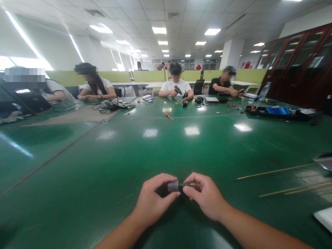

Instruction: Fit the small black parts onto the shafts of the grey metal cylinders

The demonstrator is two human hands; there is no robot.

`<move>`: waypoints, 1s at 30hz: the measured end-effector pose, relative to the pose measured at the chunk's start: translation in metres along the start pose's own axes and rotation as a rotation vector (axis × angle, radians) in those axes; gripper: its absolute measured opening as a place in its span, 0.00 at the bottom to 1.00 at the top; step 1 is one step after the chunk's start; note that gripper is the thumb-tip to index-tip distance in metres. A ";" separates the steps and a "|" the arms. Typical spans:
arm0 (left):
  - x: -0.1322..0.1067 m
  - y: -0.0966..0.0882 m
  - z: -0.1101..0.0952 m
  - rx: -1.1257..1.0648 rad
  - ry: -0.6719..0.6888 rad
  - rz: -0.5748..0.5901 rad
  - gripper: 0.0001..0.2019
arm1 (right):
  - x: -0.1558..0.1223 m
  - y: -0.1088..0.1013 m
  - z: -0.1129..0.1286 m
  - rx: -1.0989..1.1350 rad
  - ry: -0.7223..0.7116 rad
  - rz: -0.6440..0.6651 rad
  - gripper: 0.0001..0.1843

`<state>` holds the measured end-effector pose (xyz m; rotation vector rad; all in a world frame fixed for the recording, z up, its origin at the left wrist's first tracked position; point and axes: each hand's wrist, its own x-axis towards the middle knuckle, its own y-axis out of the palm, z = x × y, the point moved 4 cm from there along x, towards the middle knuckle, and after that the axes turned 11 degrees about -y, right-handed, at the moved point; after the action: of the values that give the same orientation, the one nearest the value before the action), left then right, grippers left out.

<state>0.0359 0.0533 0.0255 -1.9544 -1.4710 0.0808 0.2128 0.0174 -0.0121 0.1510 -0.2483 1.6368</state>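
Observation:
Near the front of the green table, a small grey metal cylinder (173, 186), which looks like a small electric motor, lies level between my two hands. My left hand (155, 197) is closed round it, thumb below and fingers above. From the cylinder's right end a dark, ridged shaft (187, 185) sticks out. The thumb and fingers of my right hand (203, 193) pinch that shaft close to its tip. Part of the cylinder's left end is hidden behind my left fingers.
An orange-handled screwdriver (168, 116) lies farther back. Thin yellowish rods (276, 171) and the corner of a white object (324, 218) are at the right. Several people sit across the table (116, 152), one holding a power drill (178, 90). A black tray (280, 112) holds blue items.

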 end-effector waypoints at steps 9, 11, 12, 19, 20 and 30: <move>0.000 -0.001 0.000 0.013 0.000 -0.004 0.11 | 0.000 -0.001 -0.002 0.021 0.008 -0.003 0.07; 0.000 -0.001 -0.001 0.010 0.008 -0.004 0.11 | 0.000 0.000 -0.001 0.023 0.007 -0.003 0.08; 0.000 -0.001 -0.001 0.009 0.011 -0.006 0.11 | 0.000 -0.001 -0.001 0.022 0.006 -0.004 0.08; -0.001 -0.002 0.003 0.012 -0.003 -0.004 0.12 | 0.001 0.000 0.000 0.063 0.006 -0.017 0.08; -0.001 -0.002 0.004 0.012 -0.006 -0.005 0.12 | 0.001 0.000 0.000 0.067 0.006 -0.018 0.08; 0.000 -0.003 0.002 0.007 -0.005 -0.015 0.12 | 0.001 0.000 0.001 0.076 0.002 -0.024 0.09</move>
<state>0.0325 0.0548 0.0261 -1.9385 -1.4867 0.0833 0.2129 0.0185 -0.0112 0.2093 -0.1827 1.6229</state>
